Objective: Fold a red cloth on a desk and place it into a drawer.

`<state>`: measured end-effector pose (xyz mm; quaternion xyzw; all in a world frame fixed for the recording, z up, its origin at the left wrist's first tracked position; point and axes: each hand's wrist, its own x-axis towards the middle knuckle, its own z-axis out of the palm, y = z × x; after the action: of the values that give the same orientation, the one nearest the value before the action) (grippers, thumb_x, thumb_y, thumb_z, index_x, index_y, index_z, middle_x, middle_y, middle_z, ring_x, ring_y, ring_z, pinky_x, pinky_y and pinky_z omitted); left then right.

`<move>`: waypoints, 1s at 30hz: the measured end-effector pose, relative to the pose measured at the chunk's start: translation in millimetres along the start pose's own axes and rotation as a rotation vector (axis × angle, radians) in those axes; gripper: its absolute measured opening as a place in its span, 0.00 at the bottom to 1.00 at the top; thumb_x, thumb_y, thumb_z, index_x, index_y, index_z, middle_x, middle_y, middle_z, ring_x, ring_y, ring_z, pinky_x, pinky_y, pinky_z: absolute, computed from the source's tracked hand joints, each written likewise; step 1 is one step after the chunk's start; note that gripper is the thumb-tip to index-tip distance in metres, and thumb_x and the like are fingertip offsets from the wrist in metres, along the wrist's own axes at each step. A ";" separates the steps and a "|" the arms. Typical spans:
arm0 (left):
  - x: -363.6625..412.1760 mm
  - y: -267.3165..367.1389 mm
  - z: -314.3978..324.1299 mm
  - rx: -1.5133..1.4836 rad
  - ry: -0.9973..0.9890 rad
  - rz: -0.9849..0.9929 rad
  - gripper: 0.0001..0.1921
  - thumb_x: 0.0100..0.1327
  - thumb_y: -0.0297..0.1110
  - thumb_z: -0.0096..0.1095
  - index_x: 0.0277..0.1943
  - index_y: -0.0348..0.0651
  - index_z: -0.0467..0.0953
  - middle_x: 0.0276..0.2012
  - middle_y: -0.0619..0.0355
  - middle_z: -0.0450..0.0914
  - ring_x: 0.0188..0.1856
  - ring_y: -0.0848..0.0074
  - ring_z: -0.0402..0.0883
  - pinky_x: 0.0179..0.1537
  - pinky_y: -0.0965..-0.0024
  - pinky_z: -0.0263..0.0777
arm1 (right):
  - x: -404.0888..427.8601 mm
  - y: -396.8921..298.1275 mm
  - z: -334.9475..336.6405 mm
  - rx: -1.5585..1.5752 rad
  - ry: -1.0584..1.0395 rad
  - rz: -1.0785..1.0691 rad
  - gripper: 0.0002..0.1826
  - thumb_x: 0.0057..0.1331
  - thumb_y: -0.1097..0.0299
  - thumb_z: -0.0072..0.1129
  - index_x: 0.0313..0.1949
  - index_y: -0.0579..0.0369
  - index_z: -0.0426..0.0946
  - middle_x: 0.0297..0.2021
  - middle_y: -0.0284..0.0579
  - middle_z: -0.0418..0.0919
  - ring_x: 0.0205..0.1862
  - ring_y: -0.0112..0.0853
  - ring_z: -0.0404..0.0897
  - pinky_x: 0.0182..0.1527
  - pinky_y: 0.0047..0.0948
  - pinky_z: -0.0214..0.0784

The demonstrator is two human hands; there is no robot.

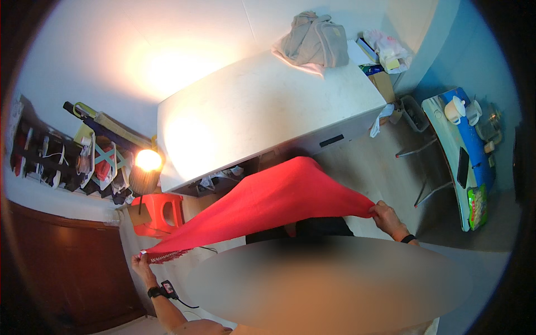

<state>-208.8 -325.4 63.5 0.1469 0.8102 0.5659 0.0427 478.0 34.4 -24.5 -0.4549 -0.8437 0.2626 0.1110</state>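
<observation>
A red fringed cloth, like a scarf or shawl (268, 201), is stretched between my two hands in front of my body. My left hand (142, 266) grips its far-left corner, beside a small white tag and the dark red fringe. At the right, my right hand (386, 217) pinches the other end, which is bunched at the fingers. The middle of the cloth rises to a rounded peak near the front of the white table (268, 100). A blurred area hides what lies just below the cloth.
Folded grey clothing (316, 42) lies on the table's back edge. A lit lamp (147, 167) and red plastic stool (161, 215) stand left, near a filled rack (54, 159). At right, a small folding table (454, 146) holds cups and a phone. A bin (413, 113) stands between the tables.
</observation>
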 end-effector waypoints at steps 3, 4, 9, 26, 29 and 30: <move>4.3 3.4 1.3 -0.017 -0.013 0.019 0.09 0.55 0.21 0.57 0.27 0.44 0.66 0.25 0.67 0.69 0.26 0.85 0.66 0.29 0.80 0.64 | 10.7 6.2 -13.2 0.043 0.111 -0.044 0.08 0.54 0.83 0.57 0.34 0.59 0.76 0.29 0.49 0.74 0.33 0.45 0.76 0.36 0.37 0.71; 9.6 3.2 -1.5 -0.013 -0.016 0.023 0.09 0.55 0.21 0.57 0.27 0.44 0.66 0.25 0.67 0.69 0.26 0.85 0.66 0.29 0.80 0.64 | 16.4 9.1 -21.4 -0.012 0.169 -0.058 0.05 0.58 0.82 0.55 0.33 0.60 0.76 0.29 0.46 0.75 0.31 0.38 0.76 0.33 0.34 0.69; 59.0 53.2 -1.1 0.322 -0.040 0.418 0.08 0.57 0.22 0.58 0.28 0.44 0.66 0.24 0.66 0.69 0.25 0.85 0.67 0.26 0.79 0.65 | 76.1 16.2 -111.7 0.259 0.389 0.136 0.03 0.63 0.74 0.52 0.33 0.60 0.72 0.29 0.40 0.70 0.34 0.27 0.71 0.39 0.25 0.64; 126.3 251.3 36.6 -0.041 -0.009 0.610 0.12 0.64 0.34 0.62 0.27 0.47 0.66 0.25 0.70 0.67 0.28 0.86 0.61 0.33 0.80 0.58 | 196.2 -16.7 -270.0 0.974 0.698 -0.079 0.17 0.69 0.56 0.51 0.46 0.57 0.76 0.35 0.33 0.79 0.34 0.20 0.74 0.39 0.20 0.65; 122.3 261.8 45.6 -0.060 0.017 0.657 0.12 0.65 0.34 0.60 0.26 0.46 0.66 0.25 0.70 0.65 0.29 0.86 0.59 0.33 0.81 0.55 | 188.5 -15.9 -288.1 0.890 0.715 -0.064 0.19 0.69 0.55 0.51 0.47 0.59 0.76 0.36 0.36 0.79 0.35 0.21 0.75 0.39 0.21 0.66; 119.0 267.6 43.0 -0.078 0.004 0.702 0.12 0.65 0.34 0.60 0.27 0.46 0.67 0.25 0.69 0.67 0.29 0.86 0.61 0.33 0.81 0.56 | 184.7 -19.8 -296.1 0.881 0.763 -0.095 0.19 0.69 0.55 0.51 0.47 0.60 0.75 0.36 0.36 0.79 0.35 0.22 0.75 0.39 0.21 0.66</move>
<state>-261.3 -167.7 308.5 0.4137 0.6882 0.5766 -0.1506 486.4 279.3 224.6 -0.3899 -0.5748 0.4011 0.5973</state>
